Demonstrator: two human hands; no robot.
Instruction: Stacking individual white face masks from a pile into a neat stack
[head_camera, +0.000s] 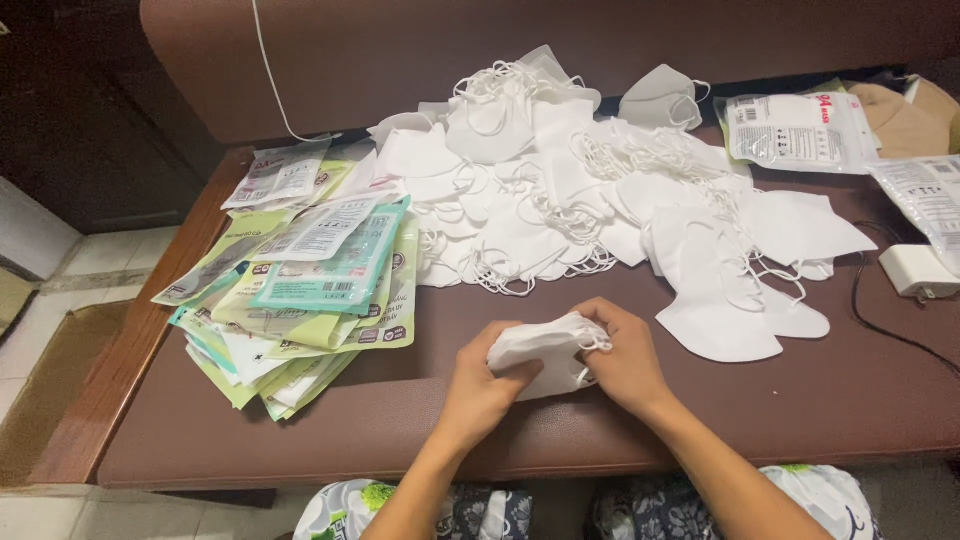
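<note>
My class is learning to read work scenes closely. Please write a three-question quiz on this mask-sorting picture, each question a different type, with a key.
1. True or false: both hands grip one small stack of folded white masks.
2. Where does the pile of flat printed packets lie? A) left of the hands B) right of them C) on the floor
3. Fill in: the small white charger block sits near the table's ____ edge.

Key: 1 true: left hand and right hand hold it. 2 A. 3 right.
</note>
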